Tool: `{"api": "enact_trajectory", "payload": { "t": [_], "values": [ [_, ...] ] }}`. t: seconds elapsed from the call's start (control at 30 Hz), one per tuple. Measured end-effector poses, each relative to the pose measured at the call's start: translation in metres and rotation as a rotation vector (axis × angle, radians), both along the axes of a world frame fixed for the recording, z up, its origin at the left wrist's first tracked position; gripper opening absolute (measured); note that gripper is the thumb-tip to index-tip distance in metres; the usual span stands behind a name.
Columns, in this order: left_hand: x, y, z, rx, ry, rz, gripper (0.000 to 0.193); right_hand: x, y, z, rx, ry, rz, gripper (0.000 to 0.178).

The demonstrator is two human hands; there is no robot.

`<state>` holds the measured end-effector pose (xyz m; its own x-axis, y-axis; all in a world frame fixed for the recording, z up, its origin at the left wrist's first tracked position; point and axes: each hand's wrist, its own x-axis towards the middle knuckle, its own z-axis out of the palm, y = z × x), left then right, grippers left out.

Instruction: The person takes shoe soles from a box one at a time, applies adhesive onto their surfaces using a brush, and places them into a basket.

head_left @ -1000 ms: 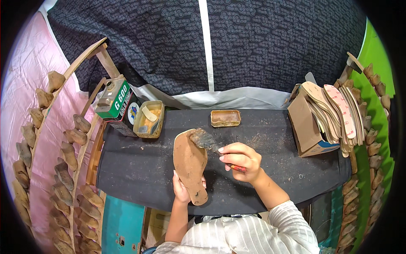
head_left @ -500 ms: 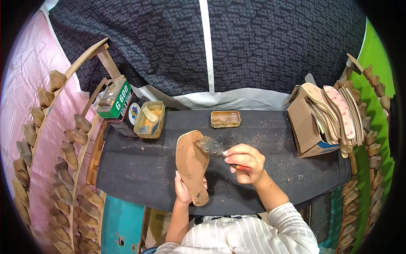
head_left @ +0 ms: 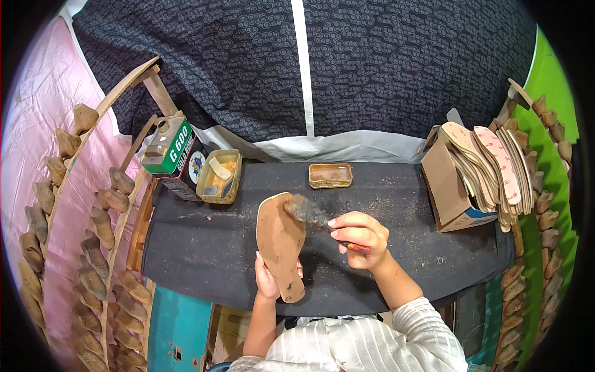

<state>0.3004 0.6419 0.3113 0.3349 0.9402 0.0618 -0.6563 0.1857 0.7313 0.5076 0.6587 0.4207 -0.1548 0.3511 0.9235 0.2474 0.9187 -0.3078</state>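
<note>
A brown shoe insole is held up over the dark table, its wide end pointing away from me. My left hand grips its narrow end, thumb on the left edge and fingertips showing at the right edge. In my right hand is a brush, its red-and-black handle pinched between the fingers. The brush's dark, matted bristles touch the upper right part of the insole and look slightly blurred. Dark specks mark the insole's surface.
On the table's far side stand a shallow tray of brownish liquid, a tub with scraps and a green-and-black metal can. A cardboard box holds several insoles at right. Racks of wooden shoe lasts flank the table.
The brush has shifted very slightly left on the insole's upper part. My left hand and the insole have barely moved.
</note>
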Motion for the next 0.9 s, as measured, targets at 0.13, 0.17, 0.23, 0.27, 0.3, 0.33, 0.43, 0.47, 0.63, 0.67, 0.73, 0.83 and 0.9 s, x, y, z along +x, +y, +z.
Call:
{"api": "enact_trajectory", "payload": {
  "t": [0.13,0.17,0.23,0.27,0.3,0.33,0.43,0.47,0.63,0.67,0.73,0.83,0.9],
  "values": [
    [0.004,-0.001,-0.001,0.009,-0.032,-0.033,0.074,-0.007,0.004,-0.001,0.038,0.008,0.011,0.036],
    [0.004,-0.001,0.0,0.009,-0.031,-0.031,0.074,-0.008,0.004,0.0,0.031,-0.028,0.028,0.036],
    [0.004,-0.002,0.002,0.001,-0.013,-0.029,0.074,-0.009,0.005,-0.001,0.056,-0.093,0.031,0.035],
    [0.004,-0.002,0.002,0.002,-0.013,-0.03,0.074,-0.01,0.004,-0.001,0.056,-0.094,0.03,0.035],
    [0.004,-0.002,0.0,0.004,0.006,-0.029,0.074,-0.01,0.002,0.0,0.083,-0.115,0.031,0.034],
    [0.003,-0.002,-0.001,0.006,0.026,-0.026,0.074,-0.011,0.001,0.0,0.11,-0.135,0.034,0.034],
    [0.003,-0.004,-0.001,-0.018,0.039,-0.004,0.074,-0.009,0.0,0.0,0.152,-0.147,0.026,0.032],
    [0.003,-0.004,-0.001,-0.018,0.038,-0.004,0.074,-0.008,0.0,0.0,0.164,-0.15,0.019,0.031],
    [0.003,-0.003,-0.001,-0.024,0.003,-0.019,0.074,-0.007,-0.001,-0.004,0.12,-0.083,0.007,0.029],
    [0.003,-0.002,0.0,-0.024,0.003,-0.021,0.074,-0.008,-0.002,-0.004,0.119,-0.084,0.005,0.029],
    [0.004,-0.001,0.002,0.003,-0.003,-0.009,0.074,-0.009,-0.002,-0.003,0.073,-0.091,0.088,0.03],
    [0.003,-0.002,0.002,-0.034,0.01,0.012,0.073,-0.003,-0.003,-0.003,0.052,-0.038,0.019,0.035],
    [0.003,-0.003,0.004,-0.021,0.013,0.012,0.073,-0.003,-0.003,-0.001,0.06,0.007,-0.086,0.041]
  ]
}}
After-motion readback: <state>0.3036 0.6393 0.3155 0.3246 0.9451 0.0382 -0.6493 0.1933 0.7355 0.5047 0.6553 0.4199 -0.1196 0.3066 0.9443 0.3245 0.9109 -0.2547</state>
